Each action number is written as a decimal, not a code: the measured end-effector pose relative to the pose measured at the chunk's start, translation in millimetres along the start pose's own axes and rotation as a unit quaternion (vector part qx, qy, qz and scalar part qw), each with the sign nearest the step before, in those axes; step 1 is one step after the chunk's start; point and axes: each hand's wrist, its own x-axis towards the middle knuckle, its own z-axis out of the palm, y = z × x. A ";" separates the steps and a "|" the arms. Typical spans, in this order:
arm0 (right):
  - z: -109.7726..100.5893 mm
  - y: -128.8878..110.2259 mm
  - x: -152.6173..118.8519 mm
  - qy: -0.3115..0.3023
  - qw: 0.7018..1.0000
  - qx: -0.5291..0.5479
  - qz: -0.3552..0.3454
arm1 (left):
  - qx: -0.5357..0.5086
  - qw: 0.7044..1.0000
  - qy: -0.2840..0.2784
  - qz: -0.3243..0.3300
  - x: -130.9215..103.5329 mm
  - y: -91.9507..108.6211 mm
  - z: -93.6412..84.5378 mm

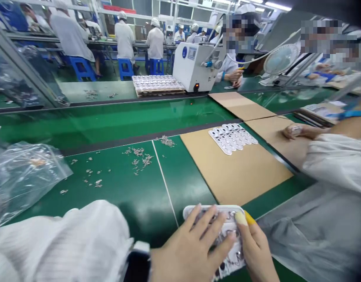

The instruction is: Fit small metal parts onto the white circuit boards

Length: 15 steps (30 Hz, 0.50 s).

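Observation:
Near the bottom edge, a white plastic panel [234,256] with rounded corners carries small metal pieces. My left hand [195,243] lies over it with fingers spread, covering much of its face. My right hand [258,246] grips the panel's right edge, the thumb on top. Yellow covers show on its fingertips. Beyond the hands, small metal parts [146,159] lie in loose piles on the green bench [139,199]. Several similar white panels [233,138] rest in an overlapping row on a cardboard sheet [242,176].
A clear plastic bag [24,176] lies at the left. Across the sunken green strip [124,117] stand a white machine [195,64] and a stack of white panels [156,83]. A co-worker's hand [294,131] is over cardboard at the right. A fan [282,58] stands behind.

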 end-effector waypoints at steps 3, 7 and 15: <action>42.2 -30.6 6.2 -0.225 0.962 -0.101 -0.116 | 0.055 0.998 -0.008 0.029 -56.2 -7.1 -19.5; 126.6 -62.3 7.3 -0.448 0.836 -0.227 -0.222 | 0.113 0.992 0.003 -0.058 -121.5 -1.1 -16.2; 224.2 -92.4 6.6 -0.471 0.759 -0.325 -0.310 | 0.165 0.950 0.041 -0.262 -153.1 18.4 22.5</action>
